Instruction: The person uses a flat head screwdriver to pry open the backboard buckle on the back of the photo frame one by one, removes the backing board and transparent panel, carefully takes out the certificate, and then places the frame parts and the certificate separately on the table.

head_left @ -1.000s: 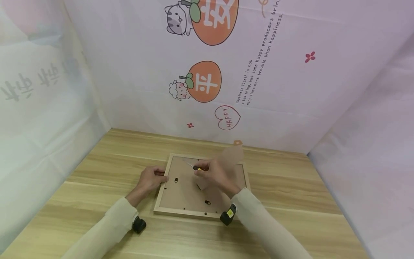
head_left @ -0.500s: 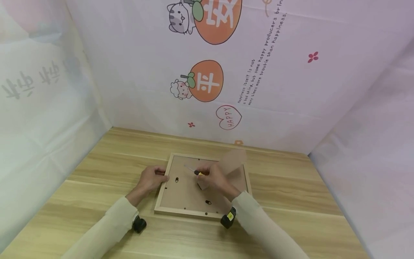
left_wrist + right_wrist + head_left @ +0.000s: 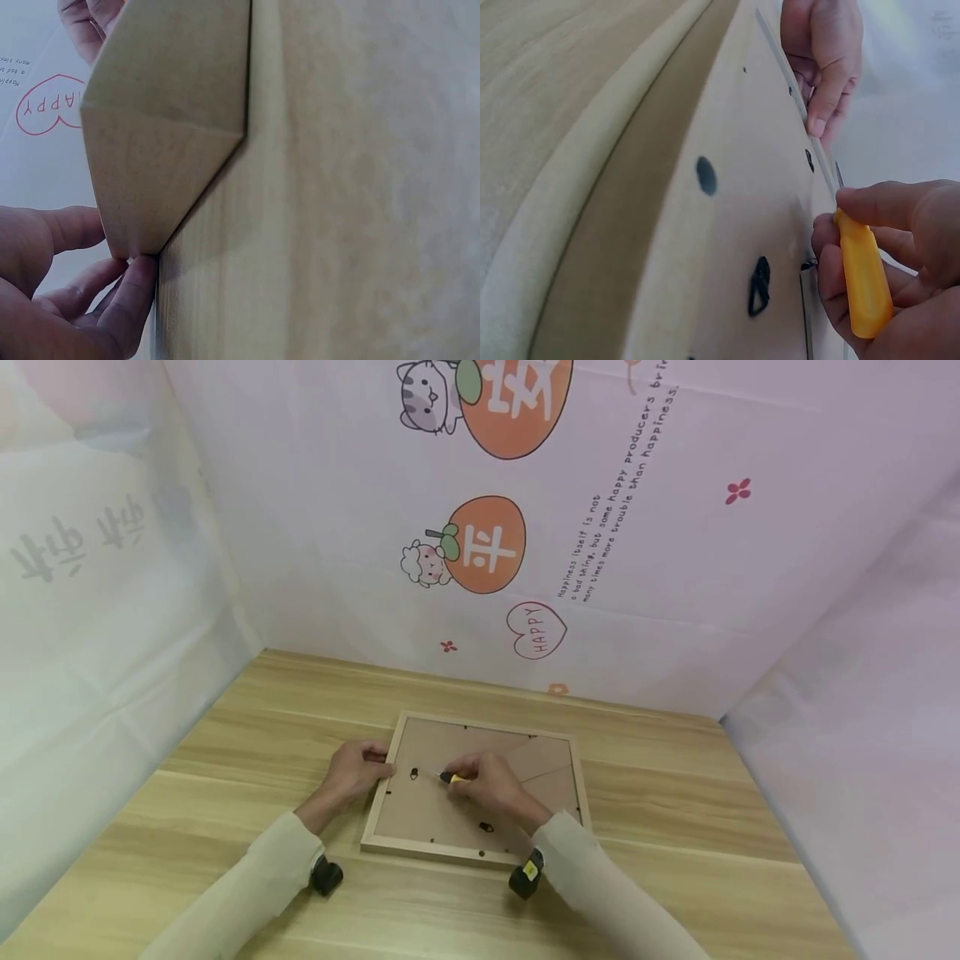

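On my feed, the right hand (image 3: 491, 783) curls snugly round a yellow-handled tool (image 3: 865, 277), its shaft over the wooden frame (image 3: 442, 817). The left hand (image 3: 352, 770) pinches the frame's left side. I see the frame lying back-up, near the tabletop's (image 3: 675, 793) far edge.

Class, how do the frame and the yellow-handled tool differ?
Look: the tool is bright yellow at its handle end, while the frame is pale and wood-coloured. Size: the frame is much larger than the tool. Pose: the frame rests on the table, while the tool is over the frame. Both are held: the frame by the left grip, the tool by the right grip.
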{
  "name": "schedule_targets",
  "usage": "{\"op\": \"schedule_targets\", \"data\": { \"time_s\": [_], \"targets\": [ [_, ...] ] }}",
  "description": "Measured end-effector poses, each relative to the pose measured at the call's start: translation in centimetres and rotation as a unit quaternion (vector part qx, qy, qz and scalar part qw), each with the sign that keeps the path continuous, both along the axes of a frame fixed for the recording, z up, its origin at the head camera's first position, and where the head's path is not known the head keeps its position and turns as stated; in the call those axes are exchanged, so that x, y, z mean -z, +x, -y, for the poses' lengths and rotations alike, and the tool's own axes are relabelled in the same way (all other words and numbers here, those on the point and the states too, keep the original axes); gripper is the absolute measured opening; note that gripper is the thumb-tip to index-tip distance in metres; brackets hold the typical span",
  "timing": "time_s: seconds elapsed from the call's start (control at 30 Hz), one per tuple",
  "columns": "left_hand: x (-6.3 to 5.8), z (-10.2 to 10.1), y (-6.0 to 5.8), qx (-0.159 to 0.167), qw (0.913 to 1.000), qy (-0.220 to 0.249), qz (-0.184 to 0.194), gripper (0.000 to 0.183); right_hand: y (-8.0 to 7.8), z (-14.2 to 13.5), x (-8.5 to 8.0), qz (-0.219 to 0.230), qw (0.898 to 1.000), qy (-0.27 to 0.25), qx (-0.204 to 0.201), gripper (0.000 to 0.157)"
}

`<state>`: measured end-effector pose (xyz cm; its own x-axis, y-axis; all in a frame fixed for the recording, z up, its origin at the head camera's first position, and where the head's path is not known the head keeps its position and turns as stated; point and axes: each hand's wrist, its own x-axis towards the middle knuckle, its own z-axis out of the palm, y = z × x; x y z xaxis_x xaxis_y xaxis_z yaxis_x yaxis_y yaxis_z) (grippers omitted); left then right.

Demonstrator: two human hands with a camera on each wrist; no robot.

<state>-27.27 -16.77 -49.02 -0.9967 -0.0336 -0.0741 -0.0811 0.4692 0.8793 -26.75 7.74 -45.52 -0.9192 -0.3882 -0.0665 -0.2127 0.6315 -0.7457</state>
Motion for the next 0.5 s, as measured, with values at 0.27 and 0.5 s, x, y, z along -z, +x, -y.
{"op": "schedule_targets", "data": {
  "time_s": [0.27, 0.5],
  "targets": [
    [-0.06, 0.06, -0.15, 0.002, 1.0, 0.003, 0.002, 0.029, 0.17, 0.32, 0.36, -0.003, 1.0, -0.001, -0.031, 0.016],
    [0.28, 0.16, -0.36, 0.003, 1.0, 0.002, 0.001, 0.029, 0.43, 0.51, 0.39, 0.003, 0.999, 0.005, -0.044, 0.016]
  ]
}}
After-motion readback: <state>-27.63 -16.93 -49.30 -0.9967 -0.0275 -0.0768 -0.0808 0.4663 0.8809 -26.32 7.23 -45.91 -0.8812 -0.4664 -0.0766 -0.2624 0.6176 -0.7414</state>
